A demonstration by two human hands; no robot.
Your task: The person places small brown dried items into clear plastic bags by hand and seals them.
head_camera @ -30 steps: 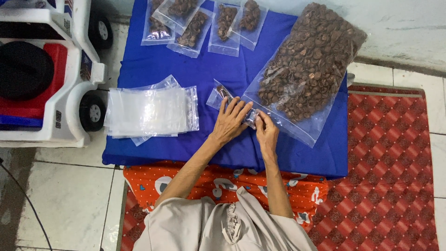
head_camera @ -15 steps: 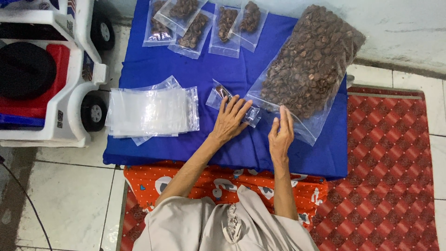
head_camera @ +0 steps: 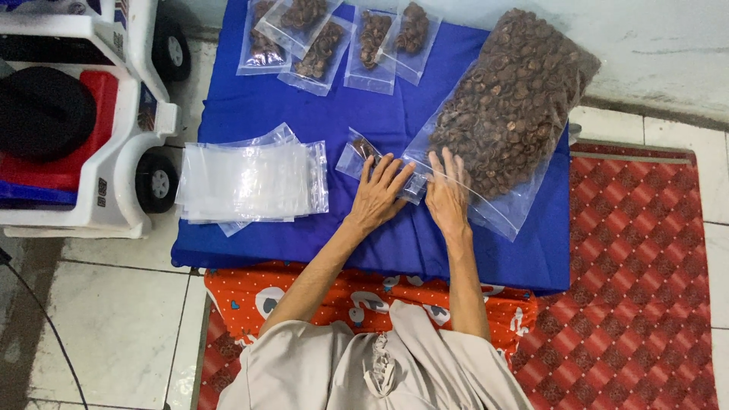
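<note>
Fingers (head_camera: 395,171) flat on blue cloth (head_camera: 304,114)

Glossy clear plastic bags (head_camera: 254,182) lie on a smooth matt blue cloth (head_camera: 304,114)

small clear pouch (head_camera: 363,154), flat, partly filled

I count 1 big clear bag (head_camera: 510,114) of brown pieces, approx 5 small filled bags (head_camera: 334,34) at the top of the blue cloth (head_camera: 250,99) (they overlap, so can't be sure), plus 1 more small bag (head_camera: 363,152) by the fingers. 1 stack of empty bags (head_camera: 250,182), sheets too many to count. 2 hands: left hand (head_camera: 377,196), right hand (head_camera: 446,194); also 1 toy car (head_camera: 114,152).
</note>
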